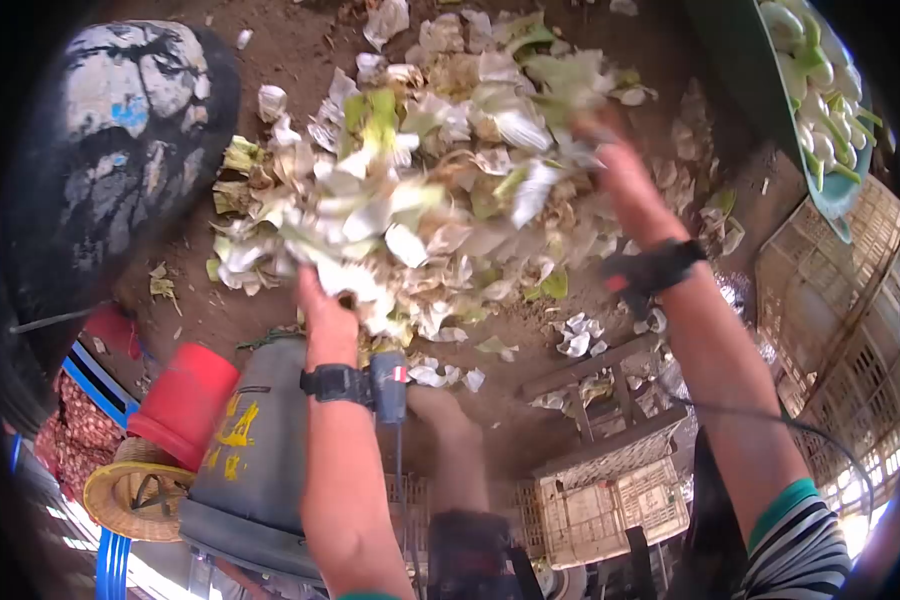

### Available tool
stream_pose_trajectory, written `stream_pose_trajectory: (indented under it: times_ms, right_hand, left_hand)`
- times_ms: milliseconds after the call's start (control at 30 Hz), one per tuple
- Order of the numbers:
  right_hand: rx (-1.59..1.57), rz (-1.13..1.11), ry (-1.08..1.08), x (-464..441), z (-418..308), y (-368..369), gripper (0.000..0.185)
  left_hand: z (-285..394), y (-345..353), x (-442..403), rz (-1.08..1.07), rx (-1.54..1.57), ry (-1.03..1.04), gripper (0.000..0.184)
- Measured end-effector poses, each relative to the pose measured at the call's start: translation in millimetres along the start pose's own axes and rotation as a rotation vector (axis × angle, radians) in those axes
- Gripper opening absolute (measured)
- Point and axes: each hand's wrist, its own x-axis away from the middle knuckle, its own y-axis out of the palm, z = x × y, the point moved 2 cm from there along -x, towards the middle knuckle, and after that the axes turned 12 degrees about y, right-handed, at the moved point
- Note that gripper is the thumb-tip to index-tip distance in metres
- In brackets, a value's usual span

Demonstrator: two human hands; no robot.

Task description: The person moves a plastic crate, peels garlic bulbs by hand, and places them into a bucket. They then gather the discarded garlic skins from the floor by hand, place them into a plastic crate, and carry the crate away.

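A broad heap of pale white, green and brown vegetable leaf scraps [450, 200] lies on the dirt ground. My left hand [328, 318] is at the heap's near left side, thumb up, pressed against a blurred clump of leaves that hides its fingers. At the heap's right side, my right hand [615, 160] is smeared by motion, with its fingers curled against blurred pale leaves. Leaves between the two hands are blurred too. Both wrists wear black bands; a small grey device [390, 385] is at the left one.
A dark drum [160, 140] stands at left. Nearer are a red bucket [185, 400], a grey bin [255, 440] and a straw hat [135, 495]. A green tub [785, 90] of white-and-green vegetables is upper right. Plastic crates [610, 510] and a wooden frame [595, 375] lie near me.
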Motion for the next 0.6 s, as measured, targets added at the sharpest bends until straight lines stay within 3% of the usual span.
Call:
stream_pose_trajectory:
  times_ms: [33,67,100,133,200,233,267,300,333,467,500,567,600]
  right_hand:
    - [0.058,-0.036,0.036,10,-3,33,0.051]
    - [0.12,-0.036,0.034,18,-3,61,0.05]
    - [0.353,0.163,-0.264,19,8,88,0.05]
    - [0.193,0.031,-0.186,34,-5,90,0.049]
    - [-0.163,-0.25,-0.071,48,-2,85,0.039]
    - [-0.362,-0.389,-0.017,44,12,83,0.033]
    - [-0.347,-0.354,-0.052,48,7,74,0.031]
    - [-0.334,-0.319,-0.075,56,4,67,0.029]
    - [-0.483,-0.369,0.114,64,7,63,0.028]
    - [-0.429,-0.361,-0.009,121,-14,18,0.029]
    - [-0.439,-0.378,-0.073,136,-14,7,0.028]
    - [-0.51,-0.379,0.061,171,-34,-20,0.024]
    - [-0.451,-0.369,0.029,187,-42,-37,0.025]
  left_hand:
    - [3,28,21,0.175,-0.114,-0.038,0.043]
    - [-6,49,32,-0.024,-0.062,0.09,0.038]
    - [8,88,59,0.073,0.03,-0.094,0.035]
    - [1,91,56,-0.239,-0.23,0.046,0.036]
    - [-5,102,57,-0.709,-0.69,0.561,0.038]
    - [-7,106,60,-0.74,-0.247,0.356,0.039]
    - [-6,112,66,-0.718,0.184,0.133,0.04]
    - [-11,114,69,-0.67,0.382,-0.035,0.039]
    - [-18,116,71,-0.594,0.577,-0.2,0.038]
    - [3,121,136,-0.734,0.115,0.27,0.041]
    - [7,125,154,-0.711,0.121,0.252,0.039]
    - [14,133,192,-0.664,0.134,0.217,0.033]
    - [25,131,216,-0.583,0.243,0.094,0.033]
